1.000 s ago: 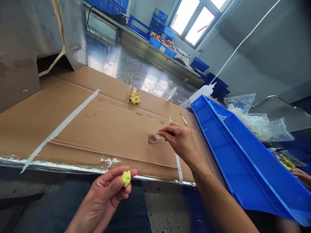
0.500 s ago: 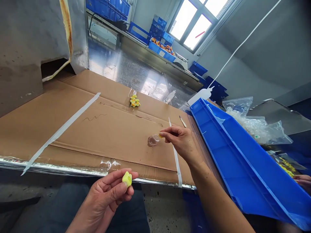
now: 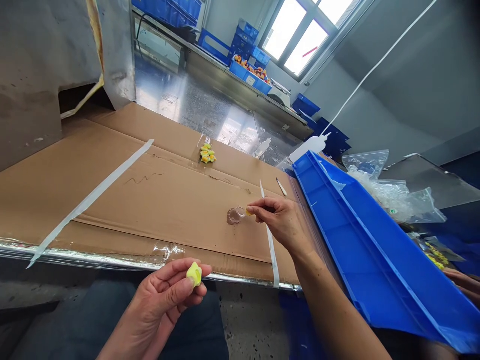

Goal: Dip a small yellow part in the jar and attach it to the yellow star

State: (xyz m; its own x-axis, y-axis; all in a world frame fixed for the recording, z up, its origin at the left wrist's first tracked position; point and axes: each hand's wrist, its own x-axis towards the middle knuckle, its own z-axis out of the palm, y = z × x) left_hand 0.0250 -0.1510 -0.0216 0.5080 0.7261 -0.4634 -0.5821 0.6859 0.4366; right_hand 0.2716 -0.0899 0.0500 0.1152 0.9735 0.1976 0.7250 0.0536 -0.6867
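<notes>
My left hand [image 3: 165, 297] is low, below the table's front edge, and pinches a small yellow-green piece [image 3: 194, 274] between thumb and fingers. Over the cardboard sheet [image 3: 157, 190], my right hand [image 3: 279, 220] pinches a tiny orange-yellow piece [image 3: 248, 212] at its fingertips. That piece is right beside a small clear puddle or dish [image 3: 235, 216] on the cardboard. A little cluster of yellow toy figures [image 3: 207, 153] lies farther back on the cardboard.
A long blue bin [image 3: 360, 240] lies tilted along the right side. Behind it are clear plastic bags [image 3: 393, 192], a white squeeze bottle [image 3: 308, 146] and a small white stick [image 3: 282, 187]. Another person's hand [image 3: 461, 280] shows at the right edge. Blue crates line the far bench.
My right hand has stayed at the clear puddle with only slight shifts. My left hand turned the yellow-green piece a little in its fingers. The view moved slightly.
</notes>
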